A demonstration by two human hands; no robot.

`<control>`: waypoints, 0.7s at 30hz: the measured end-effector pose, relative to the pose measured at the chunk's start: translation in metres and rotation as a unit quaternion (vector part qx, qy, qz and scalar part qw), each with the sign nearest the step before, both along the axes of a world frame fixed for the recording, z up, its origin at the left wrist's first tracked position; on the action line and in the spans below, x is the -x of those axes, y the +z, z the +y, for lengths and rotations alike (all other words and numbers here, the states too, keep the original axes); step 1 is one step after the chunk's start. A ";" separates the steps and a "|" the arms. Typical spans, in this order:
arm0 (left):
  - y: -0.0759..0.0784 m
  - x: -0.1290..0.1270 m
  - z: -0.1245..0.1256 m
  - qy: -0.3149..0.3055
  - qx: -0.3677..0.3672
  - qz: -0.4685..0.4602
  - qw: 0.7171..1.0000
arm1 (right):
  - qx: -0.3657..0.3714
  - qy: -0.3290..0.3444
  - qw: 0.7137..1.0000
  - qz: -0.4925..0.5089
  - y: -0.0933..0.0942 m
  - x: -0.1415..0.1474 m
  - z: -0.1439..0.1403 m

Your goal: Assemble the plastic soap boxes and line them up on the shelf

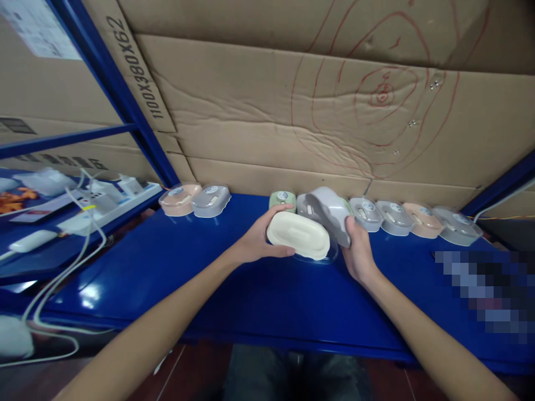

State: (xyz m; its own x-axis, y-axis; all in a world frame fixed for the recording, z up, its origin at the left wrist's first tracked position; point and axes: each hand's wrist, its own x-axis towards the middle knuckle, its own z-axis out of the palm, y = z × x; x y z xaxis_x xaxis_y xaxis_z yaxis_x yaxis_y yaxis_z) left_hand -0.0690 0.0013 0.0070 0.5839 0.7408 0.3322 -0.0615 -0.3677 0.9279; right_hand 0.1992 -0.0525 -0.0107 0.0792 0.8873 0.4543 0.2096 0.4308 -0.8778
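My left hand (pixel 267 236) grips a cream oval tray (pixel 298 235) by its left end, thumb along the near edge and fingers behind. The tray's shallow recessed side faces me. In my right hand (pixel 360 248) is a grey plastic box shell (pixel 332 209), tilted up and held by its right end. The shell and the tray are close together, and I cannot tell whether they touch. Under the tray, a clear lid (pixel 332 255) shows in part on the blue table (pixel 267 301). A green lidded box (pixel 282 199) stands just behind my left hand.
Lidded boxes that look like soap boxes line the back: peach (pixel 180 199) and grey (pixel 211 201) at left, several more, including another peach one (pixel 422 220), at right. Cardboard (pixel 251 100) walls the back. A power strip (pixel 112 209) and white cables (pixel 90 245) lie left. A blurred-out patch (pixel 489 289) covers the right.
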 end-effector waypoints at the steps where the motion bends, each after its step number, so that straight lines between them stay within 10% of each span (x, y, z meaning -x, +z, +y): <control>1: 0.001 0.001 0.001 0.007 0.002 -0.003 1.000 | 0.020 0.003 0.999 0.045 0.001 -0.002 0.003; 11: 0.002 0.001 0.003 0.013 -0.006 -0.017 1.000 | 0.049 0.032 0.983 0.175 0.007 -0.004 0.006; 21: -0.007 -0.009 -0.005 -0.025 0.035 -0.019 0.999 | -0.117 -0.018 0.973 -0.199 0.007 0.011 -0.021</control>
